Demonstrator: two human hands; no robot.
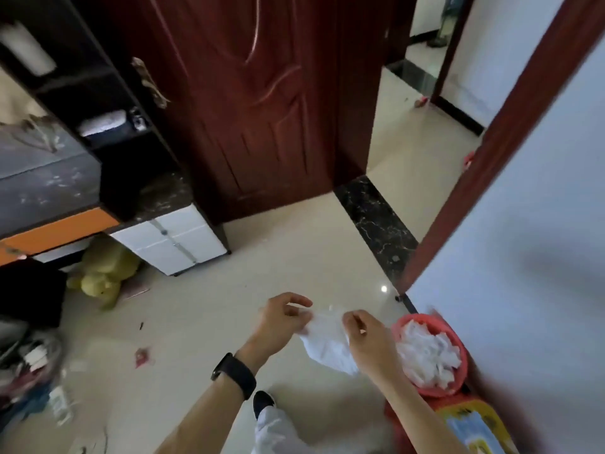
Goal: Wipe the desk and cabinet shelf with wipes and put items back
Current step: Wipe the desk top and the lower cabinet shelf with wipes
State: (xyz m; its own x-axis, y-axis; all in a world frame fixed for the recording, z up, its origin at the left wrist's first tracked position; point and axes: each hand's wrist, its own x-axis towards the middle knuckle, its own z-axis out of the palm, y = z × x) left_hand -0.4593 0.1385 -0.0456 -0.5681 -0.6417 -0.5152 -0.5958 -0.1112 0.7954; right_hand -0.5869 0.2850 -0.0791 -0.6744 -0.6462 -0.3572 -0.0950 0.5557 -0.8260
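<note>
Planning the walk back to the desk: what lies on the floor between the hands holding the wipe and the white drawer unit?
In the head view, bare glossy floor tile lies between the wipe and the white drawer unit; nothing blocks it.

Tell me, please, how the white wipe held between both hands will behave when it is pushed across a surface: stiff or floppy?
Probably floppy: the thin white wipe sags and creases between the left hand and right hand. It looks light, since fingertip pinches carry it. It would likely bunch up when pushed, so flat pressure may help.
</note>
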